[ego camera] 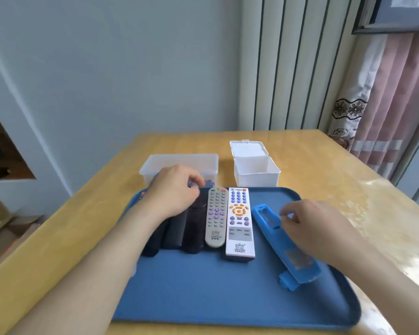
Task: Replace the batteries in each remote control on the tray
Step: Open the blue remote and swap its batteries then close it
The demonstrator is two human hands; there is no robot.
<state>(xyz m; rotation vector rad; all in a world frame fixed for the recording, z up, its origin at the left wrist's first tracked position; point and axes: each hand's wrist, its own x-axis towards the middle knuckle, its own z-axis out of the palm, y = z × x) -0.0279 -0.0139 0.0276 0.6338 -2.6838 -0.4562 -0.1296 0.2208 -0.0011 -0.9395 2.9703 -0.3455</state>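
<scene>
Head view showed a blue tray (203, 298) on the wooden bench (312, 160), with the remotes lined up across its far half. I counted two light ones face up, a grey remote (215, 217) and a white remote (240, 223) just beside it, then roughly three dark remotes (179, 228) to the left, though the left arm covered part of that bunch so I can't swear to the number. To the right lay a blue remote (283, 243), turned back side up with its battery slot open and looking empty, and a small blue cover piece (288, 282) right at its near end. The left hand (174, 189) was curled at the near edge of the clear bin (179, 163), pinching something small and bluish, probably batteries. The right hand (310, 221) hovered over the blue remote, fingers loosely bent, gripping nothing. A white lidded box (255, 172) sat open at the far right. So my guess: only the first remote was mid-swap, the rest untouched.
</scene>
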